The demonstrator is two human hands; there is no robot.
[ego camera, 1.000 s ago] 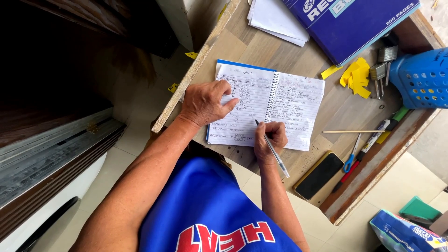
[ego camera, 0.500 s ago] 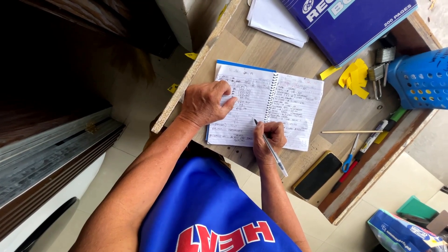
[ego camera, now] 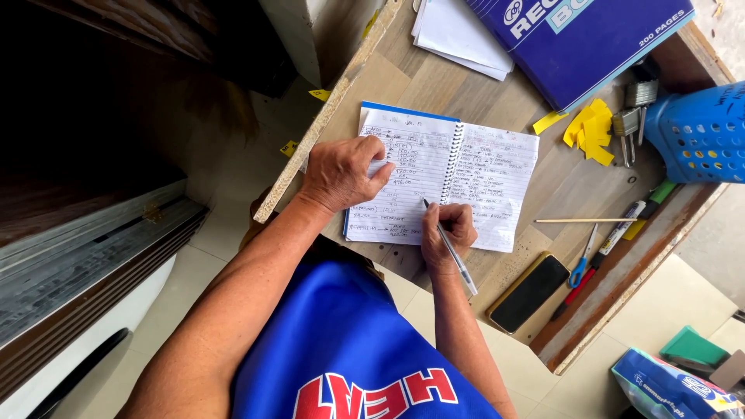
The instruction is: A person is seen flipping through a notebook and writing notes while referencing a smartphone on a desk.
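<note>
Head view looks down on a wood-grain table (ego camera: 543, 186) carrying an open spiral-bound notebook of lined white paper (ego camera: 442, 174), its spine running far to near. On its left page the left hand (ego camera: 345, 172) lies flat, fingers spread, holding nothing. Nearer and just right of it, the right hand (ego camera: 448, 229) has its grip closed on a slim silver pen (ego camera: 448, 242), tip touching the left page's lower edge beside the spine, barrel slanting near-right.

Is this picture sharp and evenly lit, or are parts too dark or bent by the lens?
Head view: soft, even light on the wooden desk, no harsh glare; spiral notebook, pen and both hands (left hand, right hand) look sharp; the upper left falls into deep shadow; the desk edges look tilted.
</note>
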